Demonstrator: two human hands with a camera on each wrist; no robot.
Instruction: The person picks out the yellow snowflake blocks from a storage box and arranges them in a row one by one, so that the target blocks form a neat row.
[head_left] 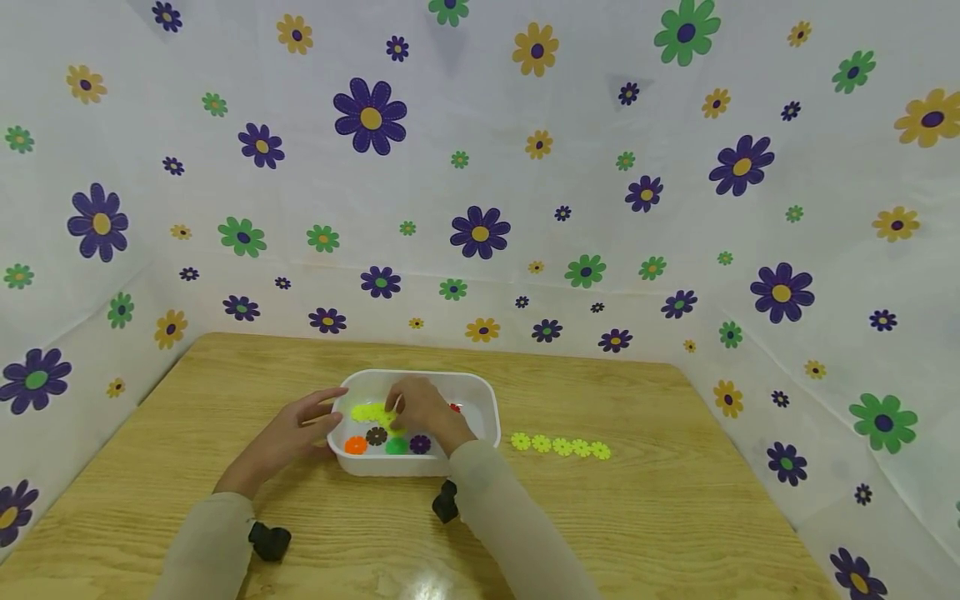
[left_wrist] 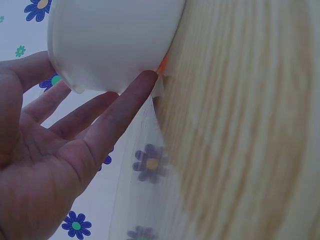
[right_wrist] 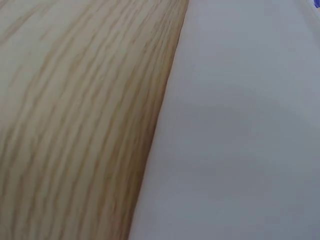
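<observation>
A white plastic tray (head_left: 480,392) stands on the table with small flower-shaped discs inside. Against its left end rests my left hand (head_left: 296,429), fingers spread and fairly straight; in the left wrist view the fingertips touch the outer wall of the tray (left_wrist: 115,45). My right hand (head_left: 420,408) reaches down into the tray with bent fingers among the yellow discs (head_left: 367,412); whether a disc is pinched is hidden. Near it lie an orange disc (head_left: 356,446), a brown disc (head_left: 377,436), a green disc (head_left: 396,446) and a purple disc (head_left: 420,444).
To the right of the tray, several yellow discs (head_left: 562,447) lie in a row on the wooden table (head_left: 637,517). A small red piece (head_left: 454,407) shows inside the tray beyond my right hand. White flower-printed cloth (head_left: 420,200) hangs behind and at both sides.
</observation>
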